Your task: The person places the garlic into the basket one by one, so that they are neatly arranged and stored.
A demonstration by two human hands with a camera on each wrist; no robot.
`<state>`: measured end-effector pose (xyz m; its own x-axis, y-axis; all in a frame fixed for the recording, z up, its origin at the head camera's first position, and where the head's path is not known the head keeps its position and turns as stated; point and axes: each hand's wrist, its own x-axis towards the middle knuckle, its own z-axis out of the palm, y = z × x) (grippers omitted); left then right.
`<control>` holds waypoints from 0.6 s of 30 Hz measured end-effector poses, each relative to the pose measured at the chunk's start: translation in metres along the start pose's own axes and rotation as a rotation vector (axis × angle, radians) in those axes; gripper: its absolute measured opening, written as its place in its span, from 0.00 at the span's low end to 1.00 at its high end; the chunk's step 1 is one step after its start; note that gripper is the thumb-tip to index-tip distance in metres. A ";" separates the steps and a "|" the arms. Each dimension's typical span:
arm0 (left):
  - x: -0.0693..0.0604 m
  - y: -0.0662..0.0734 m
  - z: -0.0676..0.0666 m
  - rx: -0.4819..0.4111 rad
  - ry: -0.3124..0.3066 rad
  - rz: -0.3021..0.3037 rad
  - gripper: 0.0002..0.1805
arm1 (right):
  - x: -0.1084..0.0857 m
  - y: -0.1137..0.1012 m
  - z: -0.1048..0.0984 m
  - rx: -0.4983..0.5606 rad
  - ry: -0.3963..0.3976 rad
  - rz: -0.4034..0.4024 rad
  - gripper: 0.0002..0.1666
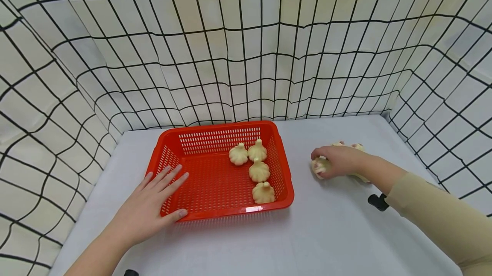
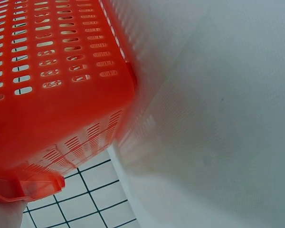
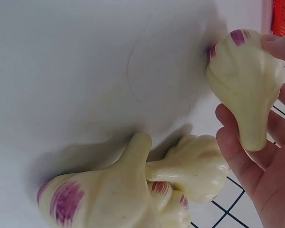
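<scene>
My right hand (image 1: 342,160) holds a cream garlic bulb (image 3: 247,71) with purple streaks, low over the white table to the right of a red basket (image 1: 226,127). In the right wrist view the thumb lies on the bulb's side and the fingers curl around its stem end. Close under that hand lie more garlic bulbs (image 3: 102,199), bunched together and partly hidden in the head view. My left hand (image 1: 144,209) rests on the basket's near left corner, fingers straight and spread. Several pale garlic bulbs (image 1: 259,171) sit along the basket's right side.
A black grid net (image 1: 246,54) over white cloth walls in the back and both sides of the white table (image 1: 326,233). A small black object (image 1: 378,202) shows beside the right wrist, and another dark piece (image 1: 131,272) at the bottom edge near the left forearm.
</scene>
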<state>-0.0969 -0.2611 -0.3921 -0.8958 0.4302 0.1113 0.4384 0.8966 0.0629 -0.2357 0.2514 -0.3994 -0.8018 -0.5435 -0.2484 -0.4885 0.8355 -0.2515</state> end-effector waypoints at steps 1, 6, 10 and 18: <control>0.000 0.000 0.000 0.000 0.000 -0.001 0.46 | -0.001 0.000 0.001 0.000 0.001 -0.001 0.30; 0.001 0.000 0.000 0.004 0.002 0.000 0.46 | -0.003 0.000 0.003 -0.034 0.006 -0.064 0.29; 0.001 0.001 -0.001 0.001 0.000 -0.002 0.46 | -0.003 -0.002 0.004 -0.068 0.008 -0.095 0.29; 0.000 0.001 -0.002 -0.008 -0.014 -0.007 0.46 | 0.000 -0.006 0.006 -0.084 0.023 -0.102 0.33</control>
<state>-0.0967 -0.2601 -0.3903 -0.8996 0.4259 0.0968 0.4331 0.8985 0.0720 -0.2308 0.2464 -0.4033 -0.7537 -0.6249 -0.2037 -0.5944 0.7803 -0.1944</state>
